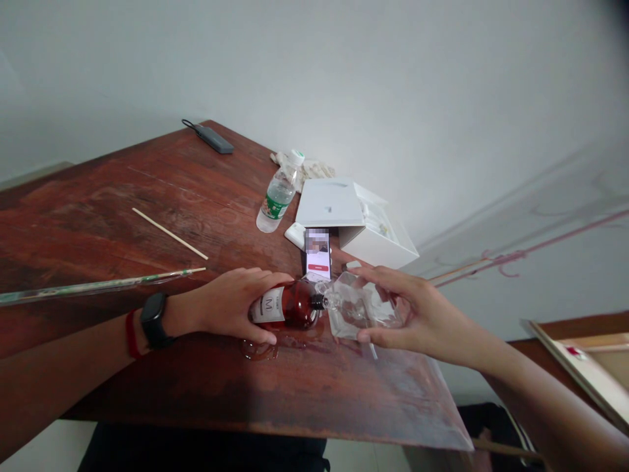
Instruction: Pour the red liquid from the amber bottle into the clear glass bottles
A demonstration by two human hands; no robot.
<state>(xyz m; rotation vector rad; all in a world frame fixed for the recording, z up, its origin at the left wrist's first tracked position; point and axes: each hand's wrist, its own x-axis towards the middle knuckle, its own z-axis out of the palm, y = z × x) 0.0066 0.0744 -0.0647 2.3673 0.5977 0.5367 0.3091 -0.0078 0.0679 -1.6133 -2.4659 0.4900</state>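
I've the left hand [228,307] closed round the red-filled glass bottle [287,305], its neck against the clear glass flask [361,307] the right hand [417,314] grips.

A large letter M stands on the white label [268,308] of the red-filled glass bottle [295,305]; the smaller print around it is unreadable. The smartphone [317,254] shows a red button with illegible wording, and the green label [276,205] on the plastic water bottle [278,195] cannot be read.

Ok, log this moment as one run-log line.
left hand: grips labelled red-liquid bottle, near horizontal | right hand: holds clear glass bottle at its mouth | below: red spill on wooden table
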